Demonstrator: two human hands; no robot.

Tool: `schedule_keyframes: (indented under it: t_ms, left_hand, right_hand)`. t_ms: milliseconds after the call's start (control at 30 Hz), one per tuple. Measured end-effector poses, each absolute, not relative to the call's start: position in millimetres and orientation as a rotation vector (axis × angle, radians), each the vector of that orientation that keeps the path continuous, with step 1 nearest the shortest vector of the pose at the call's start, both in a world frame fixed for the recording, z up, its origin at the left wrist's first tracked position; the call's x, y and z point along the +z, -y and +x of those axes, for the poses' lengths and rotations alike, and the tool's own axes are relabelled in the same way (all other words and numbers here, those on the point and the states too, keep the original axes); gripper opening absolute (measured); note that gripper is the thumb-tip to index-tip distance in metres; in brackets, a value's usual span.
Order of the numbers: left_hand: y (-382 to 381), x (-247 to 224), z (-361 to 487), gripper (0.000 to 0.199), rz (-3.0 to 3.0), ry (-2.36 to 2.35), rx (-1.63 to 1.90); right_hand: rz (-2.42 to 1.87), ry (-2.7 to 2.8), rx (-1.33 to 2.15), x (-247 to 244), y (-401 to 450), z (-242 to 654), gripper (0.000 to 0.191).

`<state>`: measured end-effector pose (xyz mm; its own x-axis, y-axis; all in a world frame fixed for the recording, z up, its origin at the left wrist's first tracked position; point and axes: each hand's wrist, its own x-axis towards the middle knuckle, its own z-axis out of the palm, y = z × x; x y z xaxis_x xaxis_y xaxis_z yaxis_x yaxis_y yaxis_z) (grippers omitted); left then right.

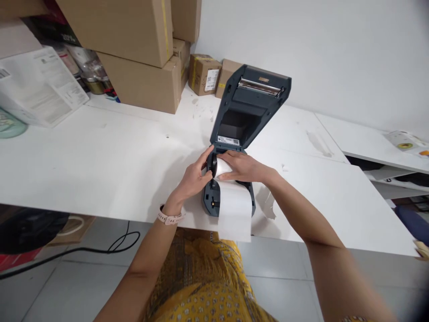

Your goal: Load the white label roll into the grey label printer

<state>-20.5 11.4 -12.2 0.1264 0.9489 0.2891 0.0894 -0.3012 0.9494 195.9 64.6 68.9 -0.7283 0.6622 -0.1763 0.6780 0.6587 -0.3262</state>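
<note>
Two bare hands are on an open dark printer (212, 206), just about center frame. Its lid (254, 99) is tipped up toward the upper right. The paper roll (222, 167) sits down inside the body, middle of the frame, with a white paper strip (235, 214) running toward the bottom and hanging over the near edge of the white table (100, 156).

The right hand (246, 166) has the roll gripped, fingers over the far side and thumb on the near side. The left hand (194, 176) is up against the printer's left wall, thumb and index finger spread apart; can't tell if it's pinching anything, since the other fingers are mostly hidden. There's a pale wristband (170, 218) on that arm.

Upper left it's big cardboard boxes (114, 31), with a smaller labeled box (201, 74) near top center. A black cable (83, 250) trails across the lower left, and yellow patterned clothing (208, 295) fills the bottom middle.
</note>
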Motion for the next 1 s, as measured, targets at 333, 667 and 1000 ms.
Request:
schedule_keyframes:
  t_ms: [333, 667, 1000]
  left_hand:
    - [-12.1, -15.3, -22.1, 0.074, 1.651, -1.009, 1.175]
    - [-12.4, -14.5, -22.3, 0.072, 1.709, -1.035, 1.11]
    - [-13.6, -14.9, -22.4, 0.07, 1.712, -1.058, 1.119]
  right_hand:
    - [1.265, -3.009, -0.35, 28.5, 90.2, 210.4, 0.09]
    - [1.41, -3.037, -0.082, 11.0, 101.8, 190.7, 0.102]
    - [1.456, -3.083, 0.018, 5.7, 106.0, 187.0, 0.097]
